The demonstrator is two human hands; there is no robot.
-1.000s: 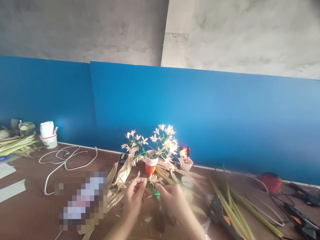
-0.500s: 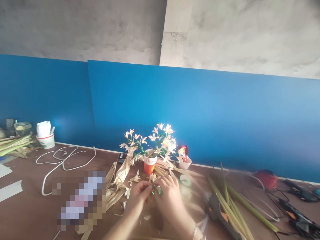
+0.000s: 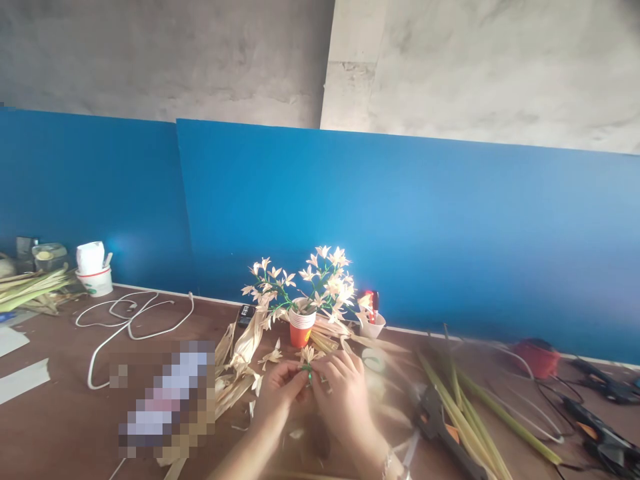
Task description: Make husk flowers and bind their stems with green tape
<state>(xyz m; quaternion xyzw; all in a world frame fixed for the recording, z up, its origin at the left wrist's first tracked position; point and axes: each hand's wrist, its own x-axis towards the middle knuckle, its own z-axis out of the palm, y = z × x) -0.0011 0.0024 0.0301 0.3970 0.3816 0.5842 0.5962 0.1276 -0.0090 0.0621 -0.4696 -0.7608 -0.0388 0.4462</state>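
A small pale flower (image 3: 310,355), seemingly made of dried corn husk, points away from me between my fingertips. My left hand (image 3: 278,393) pinches the green stem (image 3: 309,375) just under the petals. The fingers of my right hand (image 3: 344,385) are closed at the same spot, partly covering the green material, which looks like a narrow strip or tape. Beyond them, green-stemmed husk flowers (image 3: 327,283) stand in a stack of paper cups (image 3: 302,327), the outer one orange. Another loose flower (image 3: 273,357) lies to the left of the held one.
Dried husks (image 3: 250,340) lie around the cups. A glue gun (image 3: 440,433) and long green leaves (image 3: 457,413) are at right, with a red round object (image 3: 536,358) and black tools behind. At left are a white cable (image 3: 105,347), paper strips (image 3: 25,381) and a white tub (image 3: 95,281).
The fingers have shifted slightly around the green stem, and more green now shows right beneath the flower. The view has moved a little; the things on the table have stayed put.
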